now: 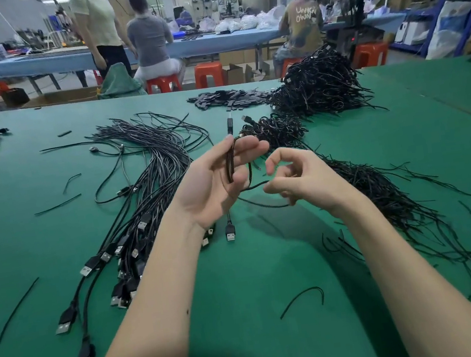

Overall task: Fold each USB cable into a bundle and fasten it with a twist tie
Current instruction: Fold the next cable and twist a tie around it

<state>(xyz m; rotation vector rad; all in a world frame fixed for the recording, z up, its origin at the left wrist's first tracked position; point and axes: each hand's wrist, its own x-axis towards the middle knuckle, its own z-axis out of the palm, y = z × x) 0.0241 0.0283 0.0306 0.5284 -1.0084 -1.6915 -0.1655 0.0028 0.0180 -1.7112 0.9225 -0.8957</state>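
Observation:
My left hand is raised palm-up over the green table and holds a black USB cable in loops between thumb and fingers. One USB plug of that cable sticks up above the fingers, and another plug hangs below the hand. My right hand, fingers curled, pinches a strand of the same cable just to the right. A loose heap of black twist ties lies right of my right hand. Unbundled USB cables fan out on the left.
Finished cable bundles form a small heap and a large heap at the back. A pile of flat black pieces lies behind. Stray twist ties dot the table. Three people are at a blue bench beyond, with orange stools.

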